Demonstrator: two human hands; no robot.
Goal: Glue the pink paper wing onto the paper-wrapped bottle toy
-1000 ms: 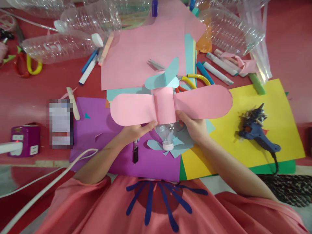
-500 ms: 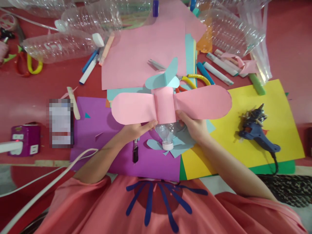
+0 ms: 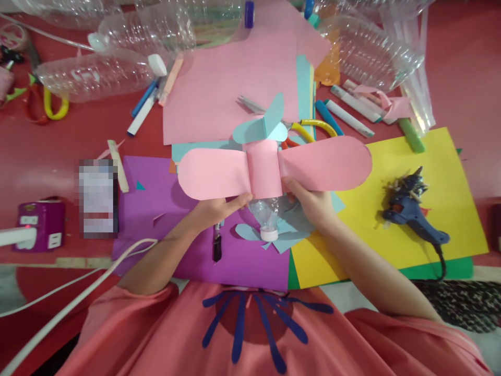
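Note:
A toy airplane (image 3: 265, 169), made of a plastic bottle wrapped in pink paper, is held between both hands. Its pink paper wings spread left and right, and light-blue tail fins (image 3: 261, 129) stand at the far end. The clear bottle neck with its white cap (image 3: 269, 235) points toward me. My left hand (image 3: 219, 211) grips under the left wing, thumb by the bottle; its other fingers are mostly hidden. On the other side my right hand (image 3: 311, 203) pinches near the base of the right wing, fingers partly hidden below it.
Purple paper (image 3: 156, 235) and yellow paper (image 3: 438, 209) cover the table's near side. A blue glue gun (image 3: 410, 211) lies right, a cutter knife (image 3: 217, 244) near my left wrist. Scissors (image 3: 313, 127) lie beyond the airplane; plastic bottles (image 3: 97, 73) line the back. A white cable (image 3: 90, 284) crosses lower left.

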